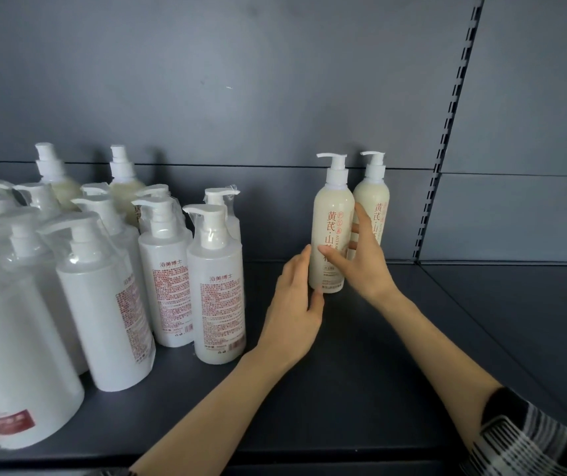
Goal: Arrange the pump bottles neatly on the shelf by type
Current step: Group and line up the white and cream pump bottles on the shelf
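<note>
Head view, right hand (366,266) gripping cream bottle (332,214)

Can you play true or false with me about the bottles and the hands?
1. Both hands touch one bottle. True: the left hand touches the front cream bottle low on its side, and the right hand grips it.
2. That bottle lies on its side. False: it is upright on the shelf.
3. The white bottles stand to the left of the hands. True.
4. There is only one cream bottle on the right. False: a second cream bottle stands just behind it.
5. The white bottles are bare. False: they are wrapped in clear plastic.
</note>
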